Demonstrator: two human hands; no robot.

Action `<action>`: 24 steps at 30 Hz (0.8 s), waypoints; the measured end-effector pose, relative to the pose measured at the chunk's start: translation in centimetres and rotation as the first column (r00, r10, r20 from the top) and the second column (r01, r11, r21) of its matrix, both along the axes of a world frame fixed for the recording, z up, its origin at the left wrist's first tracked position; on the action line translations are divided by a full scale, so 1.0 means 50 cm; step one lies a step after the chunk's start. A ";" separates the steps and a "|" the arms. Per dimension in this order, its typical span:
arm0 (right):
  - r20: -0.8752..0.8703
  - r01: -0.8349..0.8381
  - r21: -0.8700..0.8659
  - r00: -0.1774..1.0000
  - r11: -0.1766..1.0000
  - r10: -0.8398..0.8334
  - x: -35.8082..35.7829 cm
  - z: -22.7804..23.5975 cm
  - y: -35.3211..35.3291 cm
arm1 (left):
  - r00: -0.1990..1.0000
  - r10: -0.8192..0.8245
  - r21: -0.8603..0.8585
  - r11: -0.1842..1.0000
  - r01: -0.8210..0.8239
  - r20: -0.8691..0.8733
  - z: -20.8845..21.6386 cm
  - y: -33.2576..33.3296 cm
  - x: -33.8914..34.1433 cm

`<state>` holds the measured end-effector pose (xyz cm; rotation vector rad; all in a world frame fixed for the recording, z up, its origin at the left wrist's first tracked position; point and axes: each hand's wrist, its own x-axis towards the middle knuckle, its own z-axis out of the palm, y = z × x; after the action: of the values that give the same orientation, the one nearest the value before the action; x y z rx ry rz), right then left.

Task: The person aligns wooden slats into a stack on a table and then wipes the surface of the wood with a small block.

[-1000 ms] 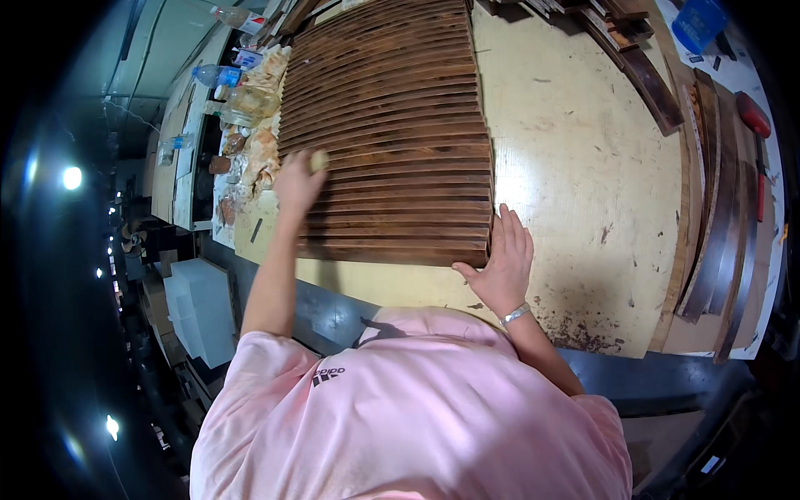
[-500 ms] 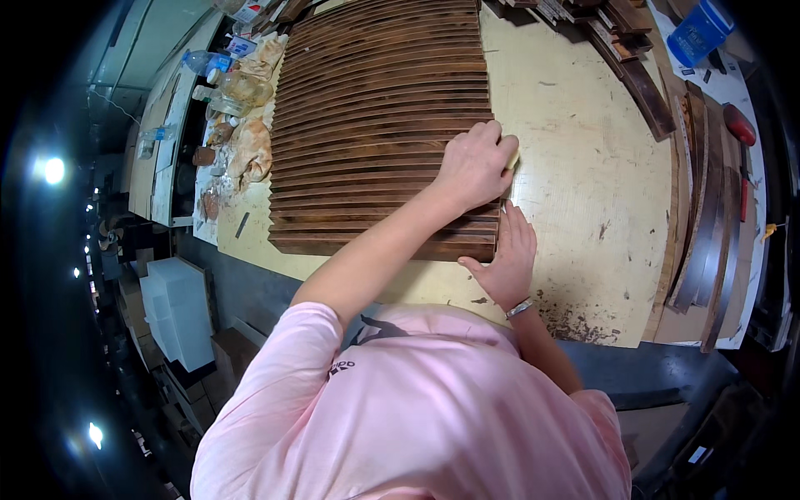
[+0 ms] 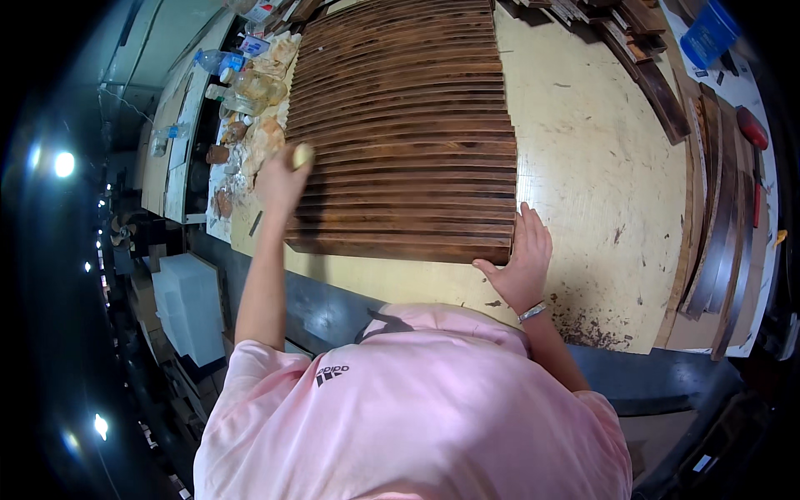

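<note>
A person in a pink shirt [image 3: 417, 408] leans over a big pale yellow table [image 3: 600, 175]. On the table lie many dark brown wooden slats [image 3: 404, 125], side by side in a long row, like a mat. The left hand [image 3: 279, 179] is at the left edge of the slats, near the bottom of the row. Its fingers are curled around a small yellowish pad [image 3: 302, 156], and the pad sits right on the wood. The right hand [image 3: 523, 262] is at the bottom right corner of the row. It lies flat and open, with the fingers spread a little and pointing up, and it touches the end of the nearest slats. There is a shiny band [image 3: 531, 312] on that wrist. To the left of the slats, on the table's edge, there are plastic bottles [image 3: 237, 92] and crumpled rags [image 3: 267, 133]. More dark wood strips [image 3: 717, 183] lie in a pile far to the right, well apart from both hands. A blue box [image 3: 708, 33] sits at the top right.
</note>
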<state>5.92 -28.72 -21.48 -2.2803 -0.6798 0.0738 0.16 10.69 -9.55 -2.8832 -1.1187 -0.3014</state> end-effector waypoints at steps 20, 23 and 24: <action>0.026 -0.002 0.027 1.000 1.000 0.001 -0.002 -0.003 0.001 | 0.546 -0.806 -0.161 0.522 0.837 0.227 -0.066 -0.453 0.210; 0.028 -0.009 0.032 1.000 0.999 0.008 0.002 -0.004 -0.004 | 0.576 -0.805 -0.239 0.536 0.809 0.143 -0.068 -0.432 0.187; 0.025 -0.005 0.036 1.000 0.999 0.004 0.002 -0.005 -0.006 | 0.634 -0.767 -0.181 0.612 0.769 0.102 -0.064 -0.391 0.168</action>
<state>6.02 -29.01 -21.72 -2.2491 -0.6938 0.0345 8.55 -8.88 -12.74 -3.3790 0.2166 -0.2164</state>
